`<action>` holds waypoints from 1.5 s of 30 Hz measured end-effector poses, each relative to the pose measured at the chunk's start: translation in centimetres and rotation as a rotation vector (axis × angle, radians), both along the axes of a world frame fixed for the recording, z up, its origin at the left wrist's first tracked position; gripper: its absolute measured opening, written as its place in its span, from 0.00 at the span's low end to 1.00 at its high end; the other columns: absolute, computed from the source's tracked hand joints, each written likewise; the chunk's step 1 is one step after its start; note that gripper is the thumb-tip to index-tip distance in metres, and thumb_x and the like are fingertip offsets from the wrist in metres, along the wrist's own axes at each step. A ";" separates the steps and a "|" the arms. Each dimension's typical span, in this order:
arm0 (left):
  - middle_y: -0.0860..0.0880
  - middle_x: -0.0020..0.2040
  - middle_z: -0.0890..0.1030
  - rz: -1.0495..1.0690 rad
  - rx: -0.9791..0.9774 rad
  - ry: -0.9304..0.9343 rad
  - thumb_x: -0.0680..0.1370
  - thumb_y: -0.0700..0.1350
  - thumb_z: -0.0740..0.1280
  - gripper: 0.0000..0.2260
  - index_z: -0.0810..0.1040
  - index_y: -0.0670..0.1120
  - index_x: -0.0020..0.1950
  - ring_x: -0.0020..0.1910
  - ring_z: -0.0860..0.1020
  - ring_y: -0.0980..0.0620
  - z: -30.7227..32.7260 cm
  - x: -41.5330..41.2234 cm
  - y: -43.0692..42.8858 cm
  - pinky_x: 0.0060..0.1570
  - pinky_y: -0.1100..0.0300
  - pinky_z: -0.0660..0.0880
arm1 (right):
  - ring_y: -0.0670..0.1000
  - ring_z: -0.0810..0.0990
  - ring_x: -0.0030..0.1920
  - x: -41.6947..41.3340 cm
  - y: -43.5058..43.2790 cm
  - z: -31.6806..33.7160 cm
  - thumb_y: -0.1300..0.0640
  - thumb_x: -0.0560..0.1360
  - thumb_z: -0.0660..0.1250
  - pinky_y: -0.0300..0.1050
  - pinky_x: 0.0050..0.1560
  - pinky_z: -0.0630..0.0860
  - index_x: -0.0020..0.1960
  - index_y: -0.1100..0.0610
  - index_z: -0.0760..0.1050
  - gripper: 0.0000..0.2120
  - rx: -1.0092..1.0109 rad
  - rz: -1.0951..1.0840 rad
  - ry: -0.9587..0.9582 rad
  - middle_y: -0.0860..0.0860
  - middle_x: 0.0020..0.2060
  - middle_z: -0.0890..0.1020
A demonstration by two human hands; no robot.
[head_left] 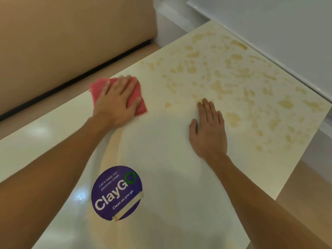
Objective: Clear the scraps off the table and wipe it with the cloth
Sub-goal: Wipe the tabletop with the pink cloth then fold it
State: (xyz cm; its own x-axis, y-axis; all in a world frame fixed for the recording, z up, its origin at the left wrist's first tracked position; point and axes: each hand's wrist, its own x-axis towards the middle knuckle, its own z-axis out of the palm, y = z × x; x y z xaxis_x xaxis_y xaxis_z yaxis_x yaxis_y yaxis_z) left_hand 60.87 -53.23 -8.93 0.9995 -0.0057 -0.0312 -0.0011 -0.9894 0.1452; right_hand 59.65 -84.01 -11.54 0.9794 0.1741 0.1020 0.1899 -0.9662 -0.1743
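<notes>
Left hand [116,101]: fingers straight and spread, palm pressed flat on the pink cloth [139,97], nothing gripped. The cloth lies directly beneath it, showing at the hand's 10 o'clock and 3 o'clock (edges blurred), close to the far-left edge of the worktop [53,141]. Right hand [208,128]: flat on the bare worktop, fingers together and straight, holding nothing, well apart from the cloth at its 3 o'clock. No loose scraps are visible, so the step in hand is judged to be the wipe. Yellowish blotches [233,78] spread from 12 to 3 o'clock of the right hand; whether they are stain or surface pattern cannot be told. The next move probably calls for a firm sweep of the cloth toward 2 o'clock, across that patch. A round purple sticker [116,193] sits at 6 o'clock of the left hand.
</notes>
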 end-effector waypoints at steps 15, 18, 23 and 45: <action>0.51 0.87 0.44 0.131 -0.004 0.015 0.83 0.66 0.41 0.34 0.45 0.53 0.87 0.85 0.42 0.50 -0.5 2.7 -4.7 0.82 0.41 0.41 | 0.49 0.45 0.84 -0.1 -0.1 0.0 0.47 0.84 0.45 0.54 0.83 0.47 0.85 0.56 0.50 0.31 0.009 0.010 0.016 0.51 0.85 0.50; 0.48 0.87 0.45 0.098 0.008 0.015 0.83 0.64 0.42 0.34 0.46 0.50 0.87 0.85 0.43 0.47 -0.1 2.4 -9.5 0.82 0.40 0.42 | 0.49 0.45 0.84 -0.1 -0.2 0.1 0.47 0.84 0.46 0.54 0.83 0.47 0.85 0.56 0.51 0.31 0.021 0.012 0.019 0.50 0.85 0.50; 0.52 0.87 0.49 -0.091 0.008 -0.031 0.85 0.66 0.44 0.32 0.48 0.54 0.87 0.85 0.47 0.52 -0.4 -2.9 -6.3 0.83 0.44 0.45 | 0.48 0.45 0.84 -0.1 -0.3 0.2 0.46 0.84 0.46 0.54 0.83 0.47 0.85 0.55 0.51 0.31 0.012 0.007 0.016 0.50 0.85 0.51; 0.50 0.87 0.49 -0.230 0.038 -0.001 0.84 0.63 0.42 0.32 0.48 0.53 0.87 0.85 0.46 0.49 -0.5 1.3 -10.1 0.82 0.40 0.44 | 0.48 0.45 0.84 0.0 -0.1 0.1 0.46 0.84 0.46 0.54 0.83 0.47 0.85 0.56 0.51 0.31 0.020 0.005 0.021 0.50 0.85 0.51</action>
State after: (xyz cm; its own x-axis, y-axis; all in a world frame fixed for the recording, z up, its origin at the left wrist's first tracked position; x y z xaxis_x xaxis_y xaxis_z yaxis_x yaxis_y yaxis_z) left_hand 62.13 -63.35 -9.40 0.9721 -0.2321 -0.0347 -0.2272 -0.9679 0.1076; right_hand 59.66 -84.14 -11.42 0.9804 0.1775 0.0851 0.1913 -0.9614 -0.1977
